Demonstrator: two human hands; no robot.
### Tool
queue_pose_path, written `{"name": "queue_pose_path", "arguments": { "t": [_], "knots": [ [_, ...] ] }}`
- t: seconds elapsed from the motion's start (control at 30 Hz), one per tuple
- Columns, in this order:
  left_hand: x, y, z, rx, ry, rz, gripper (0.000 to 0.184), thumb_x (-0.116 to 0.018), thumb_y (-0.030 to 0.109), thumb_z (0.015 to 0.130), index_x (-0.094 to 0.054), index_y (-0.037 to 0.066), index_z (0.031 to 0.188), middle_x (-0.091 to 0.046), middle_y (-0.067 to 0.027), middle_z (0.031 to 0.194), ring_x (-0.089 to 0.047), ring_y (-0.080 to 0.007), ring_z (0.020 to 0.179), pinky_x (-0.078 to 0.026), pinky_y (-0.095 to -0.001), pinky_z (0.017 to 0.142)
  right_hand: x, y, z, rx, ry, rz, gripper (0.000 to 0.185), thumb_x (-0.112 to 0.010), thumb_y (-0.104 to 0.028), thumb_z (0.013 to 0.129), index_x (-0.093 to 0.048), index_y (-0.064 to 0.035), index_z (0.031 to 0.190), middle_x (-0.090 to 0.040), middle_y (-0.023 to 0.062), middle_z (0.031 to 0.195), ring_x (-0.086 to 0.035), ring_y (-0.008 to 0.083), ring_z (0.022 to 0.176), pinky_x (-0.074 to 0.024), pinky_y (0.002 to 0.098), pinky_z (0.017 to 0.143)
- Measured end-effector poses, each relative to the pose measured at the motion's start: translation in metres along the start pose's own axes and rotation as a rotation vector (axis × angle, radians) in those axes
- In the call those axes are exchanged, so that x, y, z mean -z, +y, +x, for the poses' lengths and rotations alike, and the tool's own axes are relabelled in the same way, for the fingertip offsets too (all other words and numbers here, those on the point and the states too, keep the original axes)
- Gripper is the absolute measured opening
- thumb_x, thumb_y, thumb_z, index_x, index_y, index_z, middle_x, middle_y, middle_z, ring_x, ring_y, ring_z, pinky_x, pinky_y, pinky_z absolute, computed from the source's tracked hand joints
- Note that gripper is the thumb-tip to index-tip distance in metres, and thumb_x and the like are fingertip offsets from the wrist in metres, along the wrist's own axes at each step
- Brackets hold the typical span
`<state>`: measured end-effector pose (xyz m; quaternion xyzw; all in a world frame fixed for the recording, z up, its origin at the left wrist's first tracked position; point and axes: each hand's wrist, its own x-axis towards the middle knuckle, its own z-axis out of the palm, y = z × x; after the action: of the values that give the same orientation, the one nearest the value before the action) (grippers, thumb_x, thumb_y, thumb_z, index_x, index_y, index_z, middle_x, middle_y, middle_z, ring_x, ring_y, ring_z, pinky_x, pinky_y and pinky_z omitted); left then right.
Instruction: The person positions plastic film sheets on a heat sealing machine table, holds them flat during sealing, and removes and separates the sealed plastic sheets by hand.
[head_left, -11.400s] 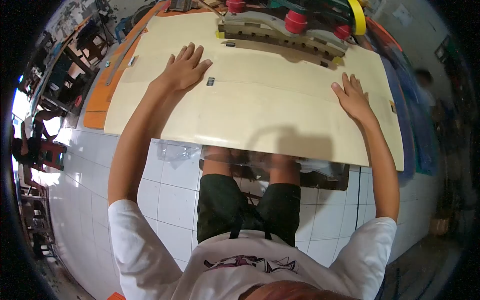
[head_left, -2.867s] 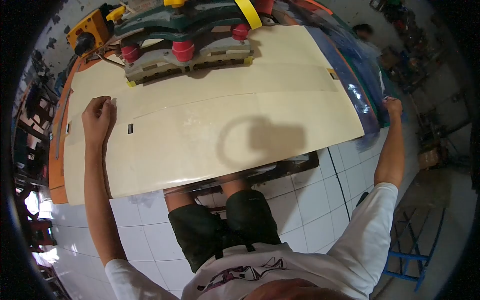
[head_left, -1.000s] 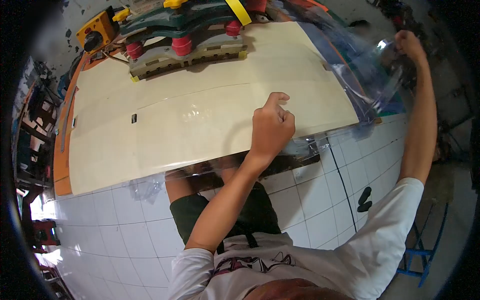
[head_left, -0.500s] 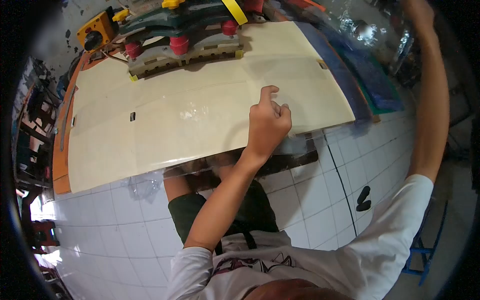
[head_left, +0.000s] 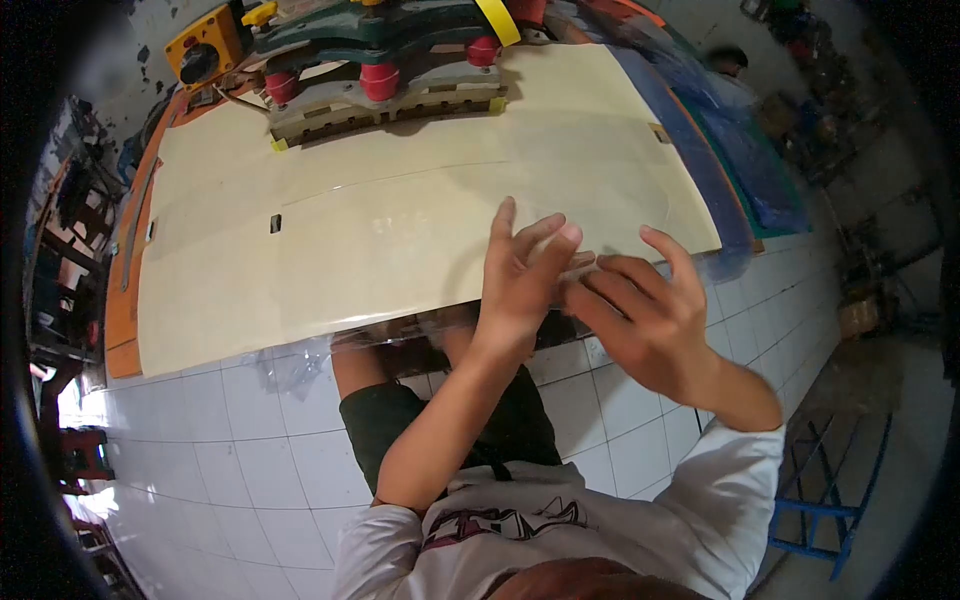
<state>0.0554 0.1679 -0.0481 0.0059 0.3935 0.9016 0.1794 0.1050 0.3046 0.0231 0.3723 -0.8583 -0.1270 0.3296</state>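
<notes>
My left hand (head_left: 518, 285) is raised over the front edge of a pale cream sheet (head_left: 240, 290) that covers the table. Its fingers are spread, with one pointing up. Close beside it on the right is my right hand (head_left: 650, 320). One finger of that hand sticks up, while the others curl in toward my left fingertips. Whether something thin and clear lies between the fingertips, I cannot make out. Several small dark slots show in the sheet, among them a slot (head_left: 276, 224) left of the middle.
A heat-sealing press (head_left: 385, 105) with red rubber mounts stands at the table's back. Beside it is a yellow box (head_left: 203, 48) with a black knob. Blue plastic sheets (head_left: 740, 160) lie along the right side. A blue metal frame (head_left: 825, 510) stands lower right; another person (head_left: 728, 62) is farther back.
My right arm has come down from the far upper right, where shiny clear plastic was near the hand, to beside my left hand. The left fingers have opened out from a curl.
</notes>
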Motion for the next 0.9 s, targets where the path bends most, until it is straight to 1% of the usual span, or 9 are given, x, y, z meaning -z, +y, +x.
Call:
{"name": "queue_pose_path", "arguments": {
  "t": [0.13,0.2,0.23,0.3,0.47,0.53,0.73,0.83,0.9],
  "knots": [
    [0.001,-0.005,-0.003,-0.213,0.049,0.089,0.079,-0.057,0.002,0.094,-0.004,0.012,0.153,-0.052,-0.0249,0.13,-0.068,-0.0309,0.094,-0.06,-0.036,0.078,0.0,-0.003,-0.045,-0.721,0.366,0.743,0.023,-0.067,-0.015,0.087,-0.065,-0.005,0.107,-0.064,0.0141,0.111,-0.059,0.0251,0.108,-0.0416,0.0435,0.099],
    [0.002,-0.007,-0.007,-0.239,0.066,0.093,0.082,-0.055,-0.007,0.092,-0.004,0.013,0.153,-0.053,-0.0253,0.129,-0.07,-0.0297,0.09,-0.061,-0.0352,0.077,-0.036,-0.008,-0.087,-1.379,0.781,0.621,0.051,-0.068,-0.031,0.089,-0.052,-0.0022,0.128,-0.054,0.0179,0.132,-0.05,0.0279,0.124,-0.0386,0.0453,0.102],
    [0.003,-0.009,-0.012,-0.312,0.059,0.138,0.083,-0.053,-0.009,0.091,-0.004,0.015,0.153,-0.054,-0.0253,0.128,-0.07,-0.0289,0.09,-0.061,-0.0349,0.077,-0.052,-0.007,-0.108,-1.379,0.783,0.617,0.051,-0.068,-0.031,0.089,-0.052,-0.0022,0.128,-0.054,0.0179,0.132,-0.05,0.0279,0.124,-0.0386,0.0453,0.102],
    [0.004,-0.012,-0.022,-0.38,0.049,0.188,0.083,-0.052,-0.011,0.091,-0.004,0.016,0.153,-0.056,-0.0253,0.126,-0.07,-0.0282,0.09,-0.061,-0.0346,0.077,-0.072,-0.005,-0.136,-1.951,0.895,0.963,0.075,-0.065,-0.049,0.089,-0.037,-0.0006,0.139,-0.045,0.0195,0.139,-0.044,0.0321,0.13,-0.0388,0.0496,0.101],
    [0.006,-0.011,-0.056,-0.468,0.043,0.199,0.081,-0.049,-0.013,0.091,-0.003,0.01,0.153,-0.057,-0.0248,0.126,-0.07,-0.025,0.088,-0.061,-0.0352,0.079,-0.086,-0.007,-0.14,-2.055,0.843,1.776,0.095,-0.067,-0.059,0.083,-0.028,-0.0012,0.147,-0.035,0.0193,0.143,-0.039,0.0337,0.131,-0.0306,0.051,0.107],
    [0.017,-0.008,-0.073,-0.488,0.029,0.233,0.08,-0.05,-0.013,0.091,-0.002,0.006,0.152,-0.059,-0.0238,0.125,-0.07,-0.0238,0.087,-0.06,-0.0343,0.078,-0.091,-0.004,-0.138,-1.926,0.72,1.922,0.078,-0.067,-0.053,0.086,-0.04,-0.0009,0.137,-0.05,0.0193,0.127,-0.054,0.0303,0.115,-0.045,0.0466,0.096],
    [0.056,0.0,-0.11,-0.526,0.132,0.298,0.073,-0.052,-0.006,0.094,-0.007,0.002,0.151,-0.061,-0.0231,0.121,-0.07,-0.0248,0.091,-0.06,-0.0365,0.078,-0.069,0.001,-0.114,-1.688,0.524,1.144,0.035,-0.063,-0.035,0.093,-0.059,-0.0023,0.106,-0.066,0.0084,0.086,-0.066,0.0203,0.068,-0.0579,0.0324,0.059],
    [0.069,0.001,-0.124,-0.574,0.183,0.273,0.072,-0.055,-0.003,0.094,-0.01,0.0,0.15,-0.065,-0.0225,0.114,-0.071,-0.026,0.078,-0.06,-0.0356,0.068,-0.054,0.03,-0.124,-1.736,0.631,1.622,0.032,-0.057,-0.032,0.096,-0.061,-0.0024,0.105,-0.067,0.013,0.093,-0.068,0.0226,0.073,-0.0583,0.0324,0.061],
    [0.077,0.007,-0.129,-0.603,0.189,0.208,0.072,-0.055,-0.003,0.093,-0.01,-0.001,0.15,-0.065,-0.0224,0.113,-0.071,-0.0255,0.076,-0.06,-0.0352,0.067,-0.046,0.041,-0.124,-1.746,0.626,1.491,0.031,-0.056,-0.032,0.096,-0.061,-0.0024,0.105,-0.068,0.0145,0.095,-0.068,0.0229,0.075,-0.0584,0.0331,0.062]
  ]
}}
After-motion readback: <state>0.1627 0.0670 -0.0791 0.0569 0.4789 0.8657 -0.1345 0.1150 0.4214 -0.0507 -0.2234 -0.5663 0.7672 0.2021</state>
